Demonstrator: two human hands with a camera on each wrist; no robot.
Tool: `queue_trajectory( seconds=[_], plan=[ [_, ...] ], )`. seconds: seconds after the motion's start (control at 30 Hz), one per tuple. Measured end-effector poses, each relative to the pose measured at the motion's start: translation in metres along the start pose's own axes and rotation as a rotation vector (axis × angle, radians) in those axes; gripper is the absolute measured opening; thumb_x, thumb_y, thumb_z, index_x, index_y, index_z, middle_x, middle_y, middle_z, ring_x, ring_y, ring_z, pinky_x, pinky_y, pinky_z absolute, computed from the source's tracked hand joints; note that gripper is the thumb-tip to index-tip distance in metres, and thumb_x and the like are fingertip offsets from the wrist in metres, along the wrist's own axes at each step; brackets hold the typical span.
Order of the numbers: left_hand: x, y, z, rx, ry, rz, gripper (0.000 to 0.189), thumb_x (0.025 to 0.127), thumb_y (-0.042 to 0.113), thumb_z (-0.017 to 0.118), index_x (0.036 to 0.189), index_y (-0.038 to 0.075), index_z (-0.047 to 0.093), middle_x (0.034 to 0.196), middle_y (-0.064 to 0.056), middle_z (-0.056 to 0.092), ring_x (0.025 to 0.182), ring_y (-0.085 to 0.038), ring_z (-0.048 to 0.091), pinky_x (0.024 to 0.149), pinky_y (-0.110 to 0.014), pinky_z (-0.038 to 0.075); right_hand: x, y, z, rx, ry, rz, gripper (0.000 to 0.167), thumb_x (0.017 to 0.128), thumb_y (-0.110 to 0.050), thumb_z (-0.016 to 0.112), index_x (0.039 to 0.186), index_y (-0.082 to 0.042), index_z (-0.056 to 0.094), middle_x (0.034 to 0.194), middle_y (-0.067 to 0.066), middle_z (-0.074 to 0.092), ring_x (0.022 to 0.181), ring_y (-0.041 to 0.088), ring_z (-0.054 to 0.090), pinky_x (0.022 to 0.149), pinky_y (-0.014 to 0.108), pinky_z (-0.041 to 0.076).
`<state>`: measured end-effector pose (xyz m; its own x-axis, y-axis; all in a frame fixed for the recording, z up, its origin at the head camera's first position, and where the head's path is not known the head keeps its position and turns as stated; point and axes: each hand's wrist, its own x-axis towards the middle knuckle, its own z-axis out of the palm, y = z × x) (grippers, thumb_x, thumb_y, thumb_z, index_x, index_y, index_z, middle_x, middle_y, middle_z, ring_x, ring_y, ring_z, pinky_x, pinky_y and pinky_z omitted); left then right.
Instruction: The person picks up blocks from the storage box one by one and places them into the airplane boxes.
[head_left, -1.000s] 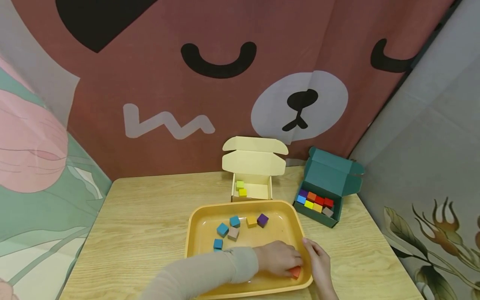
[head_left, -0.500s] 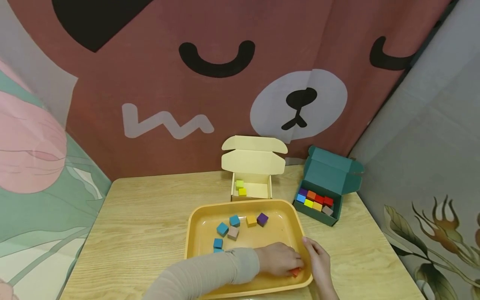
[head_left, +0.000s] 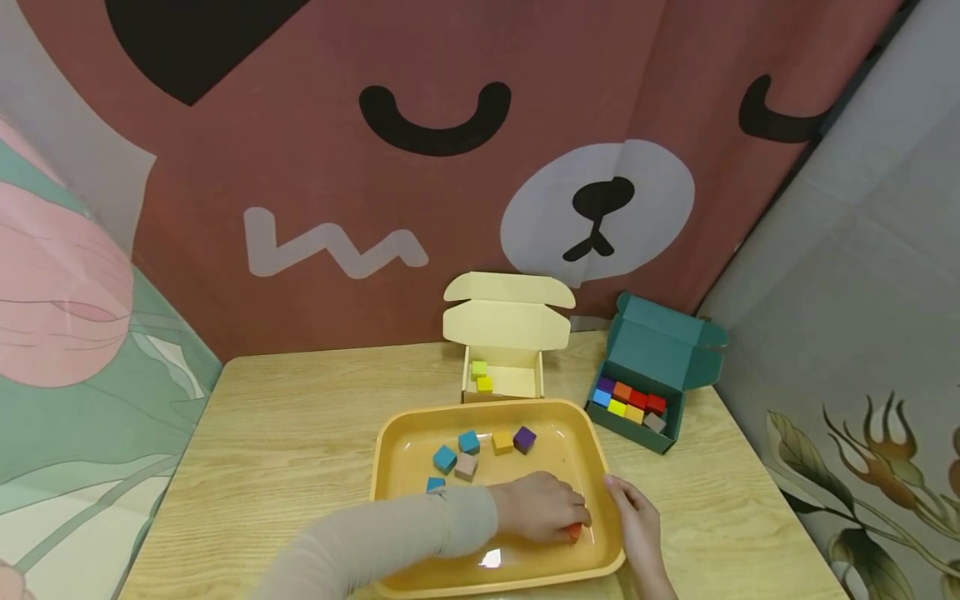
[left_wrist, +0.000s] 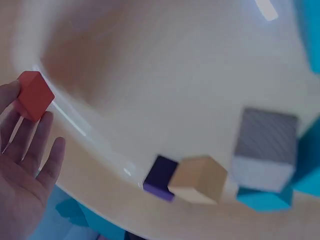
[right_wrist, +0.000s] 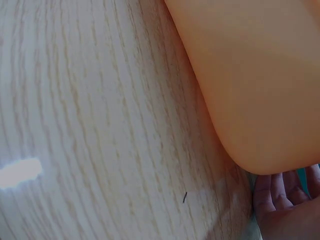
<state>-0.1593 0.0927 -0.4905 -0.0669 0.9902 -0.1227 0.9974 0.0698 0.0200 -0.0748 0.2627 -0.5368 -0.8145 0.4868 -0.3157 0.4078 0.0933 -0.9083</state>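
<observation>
My left hand (head_left: 540, 505) pinches a red-orange cube (head_left: 573, 532) between thumb and fingers, low over the right part of the yellow-orange tray (head_left: 491, 408). In the left wrist view the same cube (left_wrist: 36, 94) shows held at the thumb and fingertips. My right hand (head_left: 639, 535) grips the tray's right edge, its thumb at the rim and its fingers along the outer wall. Farther back in the tray lie a purple cube (head_left: 525, 439), a yellow-orange cube (head_left: 502, 442), a brownish cube (head_left: 466, 467) and several blue cubes (head_left: 445, 459). My left sleeve covers the tray's front left.
Behind the tray stands an open cream box (head_left: 507, 327) with two yellow-green cubes (head_left: 480, 369) inside. To its right is an open dark green box (head_left: 637, 429) holding several coloured cubes (head_left: 623, 392). All stand on a wooden table (head_left: 285, 433) before a curtain.
My left hand has moved left and slightly back with the red-orange cube, away from the tray's right wall. My right hand has stayed at the tray's edge.
</observation>
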Motion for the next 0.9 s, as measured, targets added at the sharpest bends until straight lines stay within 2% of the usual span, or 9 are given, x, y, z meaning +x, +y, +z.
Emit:
queue_trajectory(
  seconds=[0.07, 0.13, 0.3, 0.37, 0.5, 0.63, 0.7, 0.9],
  plan=[
    [-0.007, -0.005, -0.005, 0.004, 0.012, -0.003, 0.027, 0.100, 0.040, 0.058, 0.123, 0.027, 0.065, 0.110, 0.017, 0.063, 0.096, 0.001, 0.058, 0.077, -0.013, 0.047, -0.001, -0.001, 0.000, -0.001, 0.007, 0.002, 0.071, 0.095, -0.056, 0.056, 0.134, 0.003, 0.058, 0.141, 0.020, 0.053, 0.119, 0.022, 0.053, 0.089, 0.023, 0.047],
    [-0.015, -0.010, -0.010, 0.005, 0.021, -0.008, 0.027, 0.100, 0.039, 0.059, 0.123, 0.027, 0.065, 0.111, 0.016, 0.063, 0.096, 0.001, 0.058, 0.079, -0.013, 0.047, -0.001, -0.001, 0.000, 0.000, 0.010, 0.001, 0.071, 0.095, -0.056, 0.057, 0.134, 0.003, 0.058, 0.140, 0.021, 0.053, 0.117, 0.021, 0.055, 0.084, 0.019, 0.049],
    [-0.032, -0.025, -0.021, 0.031, 0.056, -0.026, 0.027, 0.098, 0.035, 0.062, 0.122, 0.024, 0.066, 0.108, 0.014, 0.065, 0.093, -0.001, 0.059, 0.082, -0.014, 0.048, -0.002, -0.002, 0.000, 0.011, -0.008, 0.016, 0.076, 0.095, -0.060, 0.054, 0.136, 0.003, 0.056, 0.144, 0.022, 0.050, 0.126, 0.031, 0.050, 0.100, 0.035, 0.047],
    [-0.038, -0.030, -0.024, 0.044, 0.075, -0.040, 0.027, 0.097, 0.034, 0.064, 0.122, 0.024, 0.066, 0.109, 0.014, 0.065, 0.095, -0.002, 0.060, 0.084, -0.015, 0.048, -0.003, -0.002, -0.001, 0.011, -0.009, 0.022, 0.076, 0.094, -0.061, 0.054, 0.136, 0.002, 0.056, 0.144, 0.021, 0.050, 0.126, 0.030, 0.050, 0.100, 0.033, 0.047],
    [-0.047, -0.041, -0.028, 0.055, 0.106, -0.065, 0.027, 0.096, 0.031, 0.066, 0.122, 0.023, 0.067, 0.111, 0.012, 0.067, 0.102, -0.003, 0.061, 0.085, -0.017, 0.050, -0.001, -0.002, -0.001, 0.006, 0.005, 0.020, 0.073, 0.094, -0.060, 0.055, 0.134, 0.002, 0.059, 0.140, 0.019, 0.054, 0.111, 0.014, 0.057, 0.083, 0.015, 0.048],
    [-0.054, -0.050, -0.031, 0.031, 0.128, -0.095, 0.025, 0.096, 0.029, 0.067, 0.120, 0.022, 0.068, 0.110, 0.012, 0.066, 0.104, -0.003, 0.060, 0.086, -0.017, 0.050, -0.001, -0.002, -0.001, 0.001, 0.006, 0.008, 0.070, 0.095, -0.057, 0.056, 0.133, 0.002, 0.060, 0.138, 0.018, 0.056, 0.103, 0.004, 0.056, 0.078, 0.010, 0.046],
    [-0.058, -0.054, -0.033, -0.002, 0.135, -0.114, 0.025, 0.097, 0.027, 0.066, 0.121, 0.020, 0.067, 0.112, 0.010, 0.066, 0.106, -0.005, 0.060, 0.090, -0.018, 0.048, 0.000, -0.002, -0.001, 0.000, 0.002, 0.002, 0.069, 0.096, -0.056, 0.057, 0.133, 0.002, 0.060, 0.138, 0.019, 0.056, 0.104, 0.005, 0.056, 0.078, 0.011, 0.046],
    [-0.067, -0.061, -0.042, -0.111, 0.163, -0.164, 0.029, 0.098, 0.022, 0.066, 0.125, 0.015, 0.064, 0.117, 0.004, 0.065, 0.106, -0.009, 0.060, 0.093, -0.020, 0.048, 0.000, -0.001, -0.001, 0.019, 0.000, 0.019, 0.071, 0.094, -0.057, 0.057, 0.134, 0.003, 0.059, 0.139, 0.019, 0.055, 0.115, 0.023, 0.057, 0.078, 0.013, 0.047]
  ],
)
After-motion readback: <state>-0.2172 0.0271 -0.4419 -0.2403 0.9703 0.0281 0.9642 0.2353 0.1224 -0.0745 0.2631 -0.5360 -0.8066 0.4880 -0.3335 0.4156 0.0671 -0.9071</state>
